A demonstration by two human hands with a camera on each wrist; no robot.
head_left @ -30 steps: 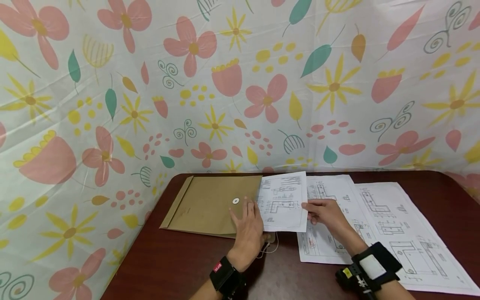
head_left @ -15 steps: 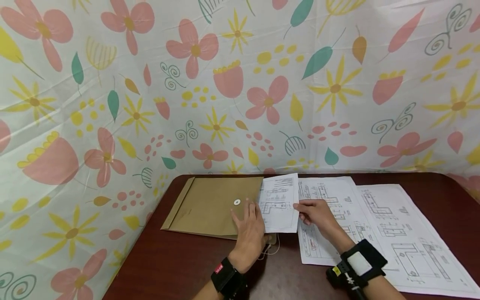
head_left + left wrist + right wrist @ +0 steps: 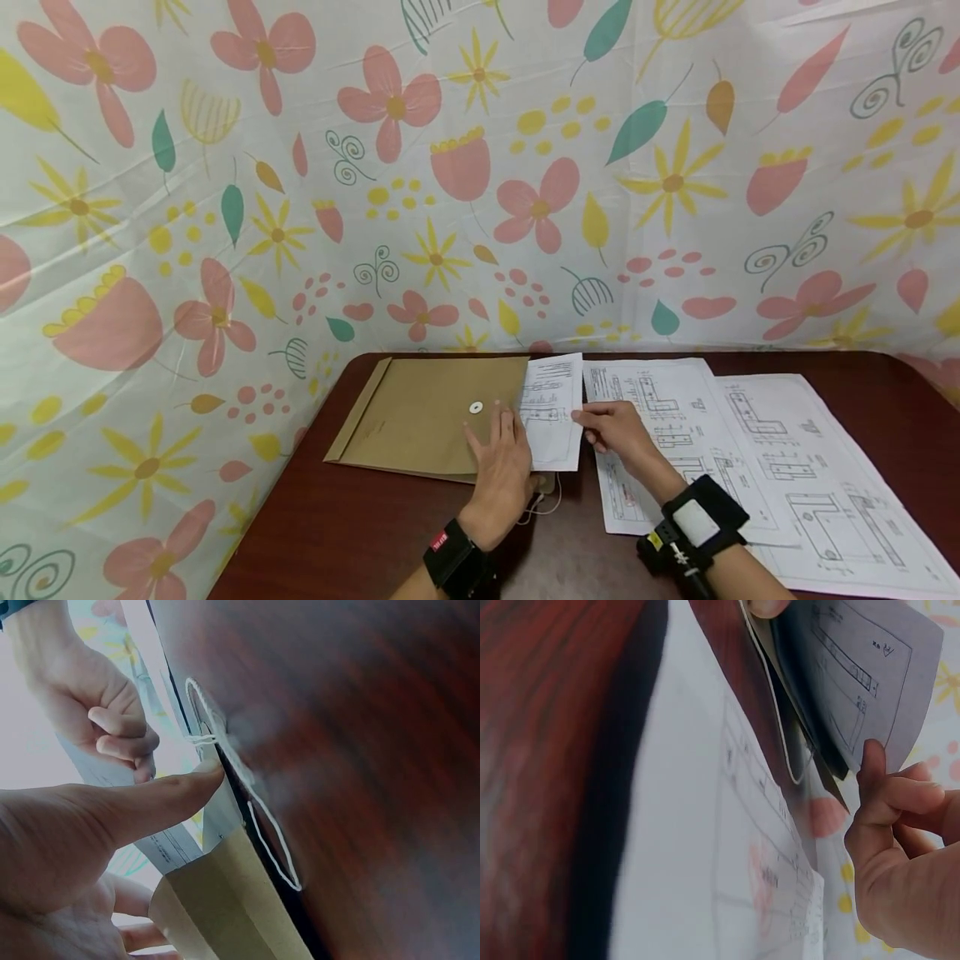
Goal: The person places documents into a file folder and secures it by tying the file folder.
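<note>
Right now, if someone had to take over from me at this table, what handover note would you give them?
Left hand presses flat on the brown envelope, near its open end.
Right hand pinches the drawing sheet, which is partly inside the envelope.
Done: the sheet is part way in.
Left: likely the rest of the sheet; two more drawing sheets lie on the table to the right. String tie hangs loose.

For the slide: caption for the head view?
Left hand flat on brown envelope; right hand pinching drawing sheet at its mouth.

Envelope (image 3: 420,417) lies left on desk (image 3: 360,533); sheet (image 3: 553,412) pokes from its right end (partly inside), two drawings (image 3: 750,450) further right.
</note>
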